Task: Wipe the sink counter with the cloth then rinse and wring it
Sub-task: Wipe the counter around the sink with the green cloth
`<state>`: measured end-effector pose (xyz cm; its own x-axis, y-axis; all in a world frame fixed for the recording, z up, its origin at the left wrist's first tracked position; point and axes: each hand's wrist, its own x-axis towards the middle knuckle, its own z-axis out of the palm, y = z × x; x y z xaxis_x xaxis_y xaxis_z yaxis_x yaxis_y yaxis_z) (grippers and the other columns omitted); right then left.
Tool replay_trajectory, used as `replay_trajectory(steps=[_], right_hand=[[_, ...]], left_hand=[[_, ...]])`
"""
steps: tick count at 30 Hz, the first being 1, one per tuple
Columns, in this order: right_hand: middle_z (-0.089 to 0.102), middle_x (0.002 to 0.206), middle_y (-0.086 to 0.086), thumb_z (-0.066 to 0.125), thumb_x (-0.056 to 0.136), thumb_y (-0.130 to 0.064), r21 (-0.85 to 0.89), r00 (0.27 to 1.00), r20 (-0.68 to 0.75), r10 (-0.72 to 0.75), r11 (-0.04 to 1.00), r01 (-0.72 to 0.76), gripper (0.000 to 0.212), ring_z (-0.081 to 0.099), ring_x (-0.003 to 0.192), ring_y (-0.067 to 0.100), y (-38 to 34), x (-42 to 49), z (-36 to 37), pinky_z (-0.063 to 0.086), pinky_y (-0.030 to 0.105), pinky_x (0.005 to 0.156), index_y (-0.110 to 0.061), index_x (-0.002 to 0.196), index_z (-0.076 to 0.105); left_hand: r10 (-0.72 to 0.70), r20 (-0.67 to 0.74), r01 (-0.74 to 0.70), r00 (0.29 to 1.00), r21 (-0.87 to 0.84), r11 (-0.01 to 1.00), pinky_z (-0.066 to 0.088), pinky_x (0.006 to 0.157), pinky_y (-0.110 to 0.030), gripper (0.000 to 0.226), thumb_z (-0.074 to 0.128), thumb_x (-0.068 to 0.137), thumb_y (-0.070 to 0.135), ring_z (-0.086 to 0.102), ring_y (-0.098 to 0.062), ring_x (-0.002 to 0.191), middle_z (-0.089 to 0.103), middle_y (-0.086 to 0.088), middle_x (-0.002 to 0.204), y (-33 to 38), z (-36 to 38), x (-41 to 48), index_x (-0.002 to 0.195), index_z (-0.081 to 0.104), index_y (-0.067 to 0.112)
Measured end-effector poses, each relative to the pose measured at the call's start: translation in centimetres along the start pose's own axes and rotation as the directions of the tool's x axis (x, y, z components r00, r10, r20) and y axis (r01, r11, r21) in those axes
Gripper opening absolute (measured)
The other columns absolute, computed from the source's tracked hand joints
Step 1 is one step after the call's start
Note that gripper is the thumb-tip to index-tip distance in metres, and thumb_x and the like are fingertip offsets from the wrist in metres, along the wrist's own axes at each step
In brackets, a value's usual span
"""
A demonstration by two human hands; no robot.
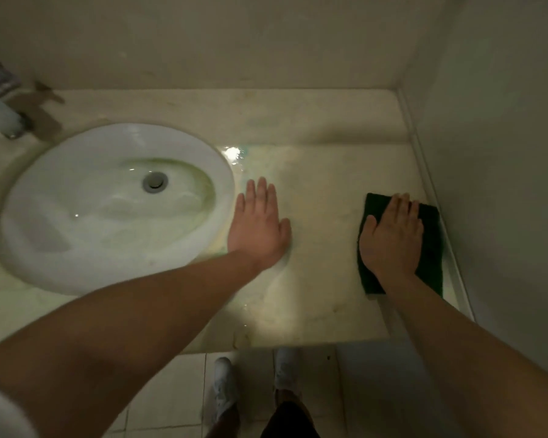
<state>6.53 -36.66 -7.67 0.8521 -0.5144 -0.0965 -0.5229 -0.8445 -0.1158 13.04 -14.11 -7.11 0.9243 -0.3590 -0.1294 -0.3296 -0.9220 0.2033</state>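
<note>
Wet counter (323,191): right hand (391,235) flat on cloth (431,235).

Bathroom, likely domestic or small washroom. White oval sink (108,210) set into pale marble-look table (323,191), round metal drain (154,182) at basin bottom. Chrome faucet (4,105) at far left, blurred. Plain cream walls (234,36) close behind and at right, forming tight corner. Pale square floor tiles (171,390) below table edge. Wet glare patch (233,152) beside sink rim. Dim, yellowish light.
</note>
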Motion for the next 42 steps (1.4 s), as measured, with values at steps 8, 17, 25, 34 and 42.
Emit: replay_trajectory(steps=[8, 17, 25, 34, 42], right_hand=[[0.009, 0.162, 0.016, 0.019, 0.099, -0.041, -0.037, 0.982, 0.036, -0.184, 0.982, 0.185, 0.069, 0.007, 0.150, 0.030, -7.6, 9.3, -0.4, 0.008, 0.045, 0.121, -0.001, 0.153, 0.006], [0.001, 0.164, 0.013, 0.018, 0.099, -0.041, -0.009, 0.888, 0.121, -0.443, 0.894, 0.447, 0.067, 0.000, 0.150, 0.028, -20.4, 18.4, -0.2, 0.005, 0.043, 0.122, -0.005, 0.154, 0.002], [0.006, 0.163, 0.013, 0.021, 0.098, -0.041, -0.020, 0.721, 0.127, -0.681, 0.725, 0.688, 0.068, 0.002, 0.150, 0.029, -25.4, 16.4, 0.8, 0.005, 0.043, 0.122, -0.004, 0.154, 0.009], [0.017, 0.162, 0.008, 0.021, 0.096, -0.042, -0.026, 0.382, 0.187, -0.905, 0.384, 0.923, 0.065, 0.013, 0.149, 0.028, -24.4, 12.9, 0.8, 0.012, 0.044, 0.120, -0.012, 0.154, 0.018], [0.015, 0.163, 0.006, 0.018, 0.099, -0.042, -0.079, 0.393, 0.229, -0.890, 0.386, 0.919, 0.062, 0.009, 0.150, 0.026, -18.9, 2.9, 0.9, 0.012, 0.043, 0.121, -0.014, 0.154, 0.017]], left_hand=[[0.009, -0.012, -0.010, 1.000, -0.051, 0.999, 0.001, 0.121, -0.043, 0.070, 0.022, 0.096, 0.042, -0.006, -0.029, 0.149, 0.001, -0.014, 0.162, -0.2, 0.3, -0.2, 0.154, 0.008, 0.006], [-0.018, -0.051, 0.016, 0.999, -0.043, 0.999, 0.008, 0.120, -0.047, 0.072, 0.029, 0.095, 0.042, -0.006, -0.029, 0.149, 0.004, -0.014, 0.162, 0.3, 0.9, 0.0, 0.153, 0.010, 0.005], [-0.013, -0.026, 0.012, 1.000, -0.039, 0.999, 0.006, 0.121, -0.046, 0.073, 0.029, 0.095, 0.042, -0.011, -0.028, 0.149, -0.001, -0.014, 0.162, 0.3, 1.0, 0.1, 0.154, 0.007, 0.005], [-0.066, -0.192, -0.014, 0.979, -0.390, 0.921, 0.024, 0.117, -0.043, 0.058, 0.045, 0.094, 0.025, 0.021, -0.028, 0.147, 0.031, -0.019, 0.154, -0.5, 0.0, -1.3, 0.146, 0.035, 0.000], [-0.343, -0.093, 0.328, 0.935, -0.143, 0.934, 0.012, 0.119, -0.043, 0.061, 0.030, 0.095, 0.033, 0.019, -0.034, 0.146, 0.036, -0.018, 0.152, -6.6, -0.3, -11.4, 0.147, 0.030, 0.001]])
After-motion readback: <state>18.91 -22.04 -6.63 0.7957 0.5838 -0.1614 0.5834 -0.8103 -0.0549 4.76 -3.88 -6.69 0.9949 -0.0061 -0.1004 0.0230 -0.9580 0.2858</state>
